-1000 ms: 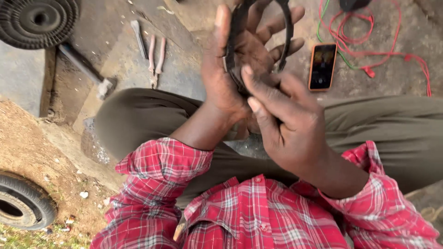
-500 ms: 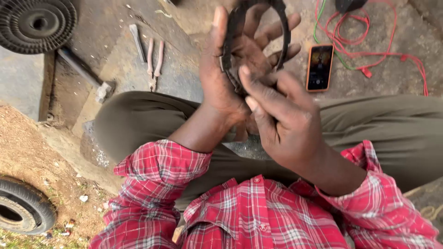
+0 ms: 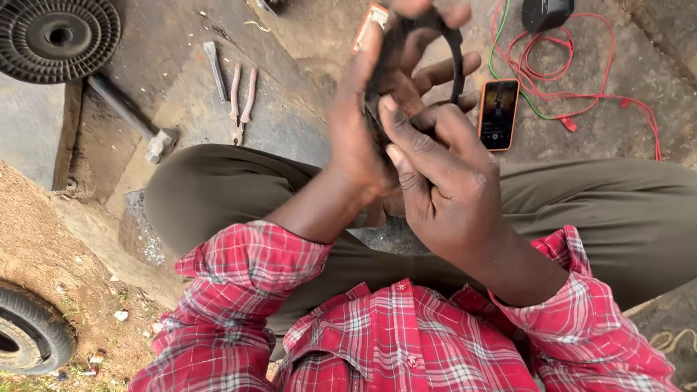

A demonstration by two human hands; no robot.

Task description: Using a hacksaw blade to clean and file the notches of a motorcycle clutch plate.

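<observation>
Two hands meet over the person's lap, both on one dark ring point(image 3: 456, 62). Left hand point(image 3: 363, 123): held upright, palm turned toward the ring, fingers spread behind and through the ring's opening, fingertips blurred at the top of the view. The ring rests against this palm and fingers; the hand is open rather than clenched, supporting the ring from behind. Right hand point(image 3: 443, 181): fingers curled, thumb and forefinger pressed against the ring's lower edge, closed on it in a pinch. How much of the lower rim lies inside that pinch cannot be told, as the fingers cover it.

Ring position: upright, above the olive trousers point(image 3: 602, 203), raised off the ground, directly left of the phone point(image 3: 498, 115).

Surroundings, relative to the ring:
- Phone, orange-cased, screen lit, lying flat on the concrete just to the right.
- Red and green wires point(image 3: 581, 87), looped on the ground beyond the phone, further right.
- Black box point(image 3: 546, 13), at the top edge, up and to the right, touching the wires.
- Pliers point(image 3: 242, 101), with pale handles, on the ground to the left.
- Hammer point(image 3: 131, 116), further left, head toward the trousers.
- Ribbed disc point(image 3: 58, 33), far left at the top corner.
- Tyre point(image 3: 33, 330), far lower left, on bare soil.

Red checked shirt sleeves point(image 3: 239, 290) cover both forearms to below the wrist.
</observation>
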